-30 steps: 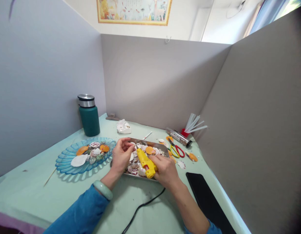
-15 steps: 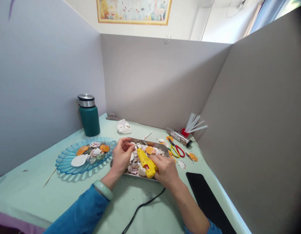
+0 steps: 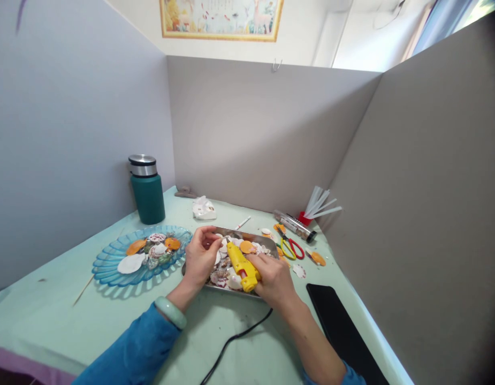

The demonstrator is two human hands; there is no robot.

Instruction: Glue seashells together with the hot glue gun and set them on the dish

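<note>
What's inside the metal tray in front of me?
Seashells, some white, some orange. Your left hand, right hand and yellow hot glue gun cover parts of the metal tray; what lies beneath them can't be seen.

blue slvs (image 3: 130,342), pale-grn bangle (image 3: 170,313) on L wrist (image 3: 183,294); bare hands (image 3: 199,260)

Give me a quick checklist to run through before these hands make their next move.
1. Glue gun gripped by the right hand: ok.
2. Nozzle well clear of the left hand: not ok; they are very close.
3. What the left hand pinches, if anything: cannot tell; too small.
4. Black cord free of knots where visible: ok.
5. Green flask upright, lid on: ok.
</note>
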